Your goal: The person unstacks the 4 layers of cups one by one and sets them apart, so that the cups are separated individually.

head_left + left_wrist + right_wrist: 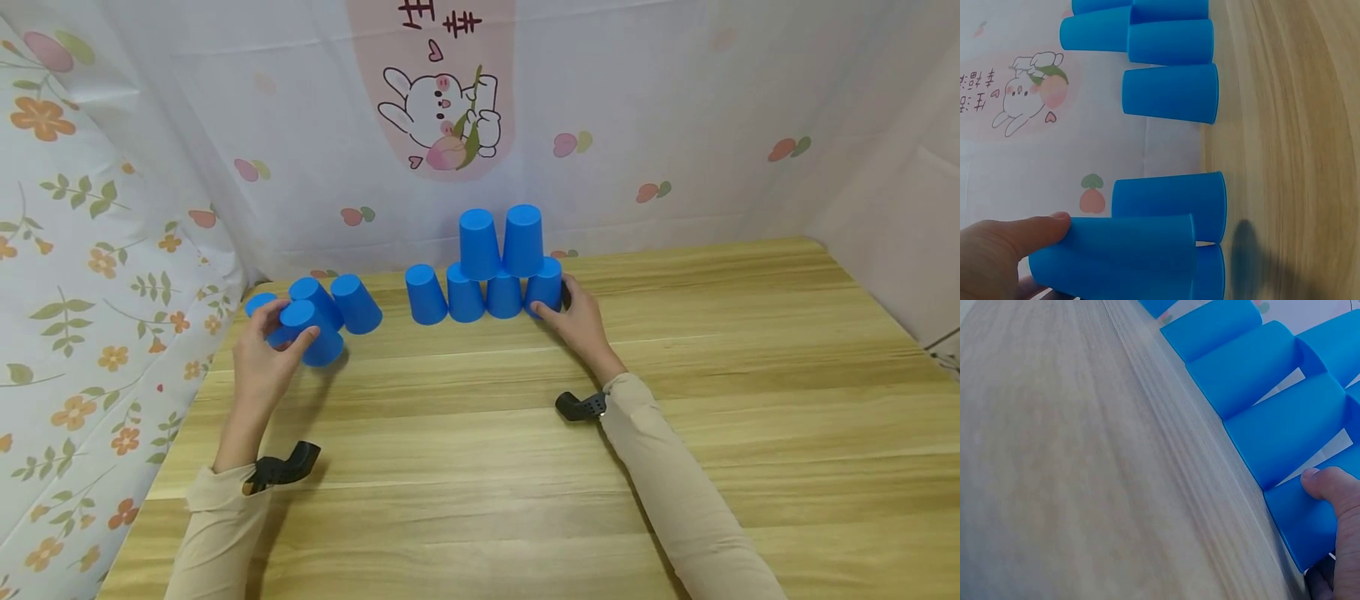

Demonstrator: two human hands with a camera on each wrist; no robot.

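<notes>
In the head view my left hand point(262, 358) grips an upside-down blue cup point(321, 343), thumb on one side and fingers on the other. In the left wrist view this held cup point(1116, 256) overlaps the cups behind it, and its rim is off the table. My right hand point(581, 321) holds the rightmost blue cup point(543, 287) of a bottom row, low on its sides. The thumb of the right hand point(1341, 494) lies against that cup point(1304, 525) in the right wrist view. Two upside-down cups, a left one point(478, 246) and a right one point(523, 242), stand on top of the row.
Behind the left hand are more blue cups, including one point(356, 304) at the group's right and one point(261, 302) partly hidden. The row's leftmost cup point(426, 296) carries nothing. A printed cloth point(637, 108) hangs behind the wooden table point(450, 467); a floral cloth point(82, 250) hangs at left.
</notes>
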